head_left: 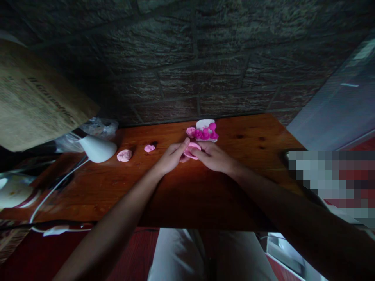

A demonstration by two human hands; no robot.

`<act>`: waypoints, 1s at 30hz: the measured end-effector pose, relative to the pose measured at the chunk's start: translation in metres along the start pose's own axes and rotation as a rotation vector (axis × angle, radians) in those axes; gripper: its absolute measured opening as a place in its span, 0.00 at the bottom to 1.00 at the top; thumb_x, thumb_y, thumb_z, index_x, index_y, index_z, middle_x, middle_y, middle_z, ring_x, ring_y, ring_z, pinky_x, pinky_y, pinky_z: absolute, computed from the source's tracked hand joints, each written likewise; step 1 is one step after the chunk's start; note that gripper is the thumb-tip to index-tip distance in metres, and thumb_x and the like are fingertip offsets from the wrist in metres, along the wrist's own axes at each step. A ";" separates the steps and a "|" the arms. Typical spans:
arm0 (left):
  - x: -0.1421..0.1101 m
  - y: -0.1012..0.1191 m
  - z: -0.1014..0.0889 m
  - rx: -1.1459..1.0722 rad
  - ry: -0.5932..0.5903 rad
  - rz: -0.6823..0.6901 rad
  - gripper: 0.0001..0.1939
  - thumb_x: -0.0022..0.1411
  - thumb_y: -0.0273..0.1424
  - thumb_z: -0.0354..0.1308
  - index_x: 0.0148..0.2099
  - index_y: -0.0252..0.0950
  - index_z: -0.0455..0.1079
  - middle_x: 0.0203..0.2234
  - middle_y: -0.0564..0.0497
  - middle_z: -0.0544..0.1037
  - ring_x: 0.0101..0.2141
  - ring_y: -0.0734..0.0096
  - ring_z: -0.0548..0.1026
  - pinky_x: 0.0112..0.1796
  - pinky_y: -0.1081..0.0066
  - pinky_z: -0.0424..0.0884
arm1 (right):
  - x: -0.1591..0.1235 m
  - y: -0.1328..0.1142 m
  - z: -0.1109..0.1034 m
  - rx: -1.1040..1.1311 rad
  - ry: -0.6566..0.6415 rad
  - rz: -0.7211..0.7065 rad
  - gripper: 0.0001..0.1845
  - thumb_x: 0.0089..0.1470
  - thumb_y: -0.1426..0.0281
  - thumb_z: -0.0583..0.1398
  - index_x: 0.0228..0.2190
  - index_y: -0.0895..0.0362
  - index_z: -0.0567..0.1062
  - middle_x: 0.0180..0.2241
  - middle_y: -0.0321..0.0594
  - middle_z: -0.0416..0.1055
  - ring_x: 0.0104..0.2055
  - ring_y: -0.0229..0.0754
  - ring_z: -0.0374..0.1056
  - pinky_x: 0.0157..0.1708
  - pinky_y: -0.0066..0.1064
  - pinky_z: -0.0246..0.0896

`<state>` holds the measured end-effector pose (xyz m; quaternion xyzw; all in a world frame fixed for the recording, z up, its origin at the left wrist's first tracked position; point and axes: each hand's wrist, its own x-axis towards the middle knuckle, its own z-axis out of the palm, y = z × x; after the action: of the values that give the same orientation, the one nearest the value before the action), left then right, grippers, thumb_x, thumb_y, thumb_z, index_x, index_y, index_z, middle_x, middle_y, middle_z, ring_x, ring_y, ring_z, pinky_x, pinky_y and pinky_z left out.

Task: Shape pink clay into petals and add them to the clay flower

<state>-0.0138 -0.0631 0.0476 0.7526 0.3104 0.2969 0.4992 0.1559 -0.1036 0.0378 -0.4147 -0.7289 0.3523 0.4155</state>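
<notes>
Both hands [195, 154] around pink dough [192, 150].

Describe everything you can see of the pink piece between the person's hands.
The pink piece is a small, matte, flattened lump, roughly rounded, that looks like soft modelling clay. The left hand and right hand hold it from either side, thumbs uppermost, partly covering it. It is over the wooden table, just nearer the person than the magenta blobs. Its underside is hidden.

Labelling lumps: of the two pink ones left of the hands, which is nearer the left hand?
The smaller lump, between the left hand and the bigger lump, which sits by the white cone.
</notes>
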 end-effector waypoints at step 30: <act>0.007 -0.013 -0.008 -0.147 0.169 0.012 0.31 0.62 0.55 0.56 0.20 0.35 0.64 0.13 0.56 0.63 0.16 0.79 0.58 0.21 0.73 0.54 | 0.000 0.005 0.001 0.139 0.074 0.047 0.28 0.65 0.48 0.50 0.29 0.57 0.74 0.24 0.35 0.71 0.24 0.35 0.66 0.28 0.29 0.61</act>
<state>-0.0178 -0.0492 0.0393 0.6881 0.3244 0.3843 0.5232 0.1564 -0.1020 0.0327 -0.4144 -0.6768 0.3963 0.4618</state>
